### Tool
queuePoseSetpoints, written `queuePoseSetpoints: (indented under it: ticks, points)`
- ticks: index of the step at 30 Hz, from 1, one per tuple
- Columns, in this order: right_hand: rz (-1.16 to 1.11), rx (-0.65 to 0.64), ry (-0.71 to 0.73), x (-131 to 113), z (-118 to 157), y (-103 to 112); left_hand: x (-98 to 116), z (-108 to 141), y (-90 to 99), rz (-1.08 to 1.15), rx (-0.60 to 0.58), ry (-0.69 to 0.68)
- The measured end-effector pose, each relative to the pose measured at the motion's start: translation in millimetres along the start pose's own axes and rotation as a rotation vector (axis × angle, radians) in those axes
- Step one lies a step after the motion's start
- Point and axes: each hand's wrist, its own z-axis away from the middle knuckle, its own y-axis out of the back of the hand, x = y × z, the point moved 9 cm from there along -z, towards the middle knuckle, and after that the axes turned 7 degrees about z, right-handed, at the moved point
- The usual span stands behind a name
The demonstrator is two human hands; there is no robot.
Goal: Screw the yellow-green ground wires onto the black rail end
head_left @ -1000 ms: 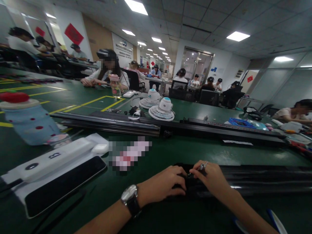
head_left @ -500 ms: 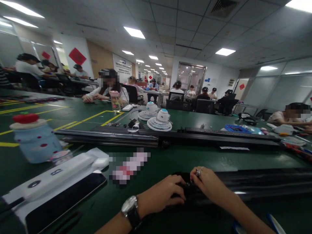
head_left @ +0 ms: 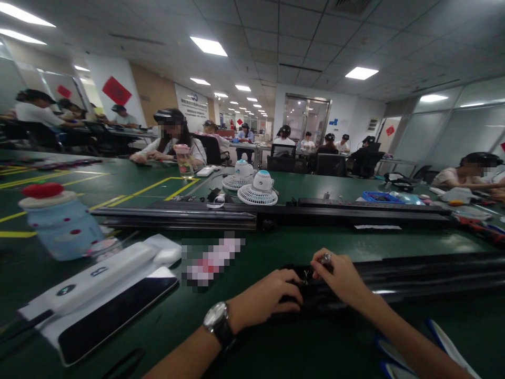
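A long black bar (head_left: 434, 281) with a glossy surface lies across the green table (head_left: 221, 345), stretching off to the right. My left hand (head_left: 272, 297), with a watch on its wrist, has its fingers curled over the bar's left end and the thumb on the near side. Close beside it, my right hand (head_left: 337, 273), wearing a ring, is closed in a pinch above the bar. Small shiny bits show in the narrow gap between the two hands. What the right fingertips hold is too small and dark to make out.
On the left are a phone (head_left: 118, 321), a white device (head_left: 102, 271) and a blue bottle (head_left: 63, 226). Beyond my hands lie black rails (head_left: 355, 215), white fans (head_left: 258, 189) and a blue tray (head_left: 381, 198). Blue-edged objects (head_left: 447, 342) sit near my right forearm. Several people sit farther off.
My right hand has lifted slightly and shifted a little right, widening the gap to my left hand. The left hand keeps its place at the bar's end. The view has tilted slightly.
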Motion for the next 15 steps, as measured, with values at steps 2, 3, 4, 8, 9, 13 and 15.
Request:
queuePoseSetpoints:
  ticks: [2,3,4,8,9,13,15]
  points:
    - [-0.016,0.005,-0.011,1.4,0.2,1.6,-0.1,-0.2,-0.4,0.009,0.0,-0.002]
    - [-0.022,0.009,-0.015,1.7,0.4,3.1,-0.3,-0.4,-0.1,0.016,0.002,-0.002]
    - [-0.026,0.014,-0.016,1.5,0.7,4.8,-0.7,-0.6,0.1,0.022,0.004,0.0]
    - [-0.014,0.01,-0.007,-1.8,2.2,8.8,-0.8,-1.3,1.6,0.04,0.002,0.002]
    - [-0.015,0.003,-0.006,-2.4,2.6,8.4,-0.2,-1.4,1.9,0.044,0.001,-0.002]
    - [-0.027,-0.028,-0.008,-2.3,3.8,2.5,0.7,-1.5,2.7,0.046,-0.004,0.005]
    - [-0.025,-0.042,-0.005,-1.9,4.3,-1.1,0.1,-1.1,2.9,0.046,-0.004,0.015]
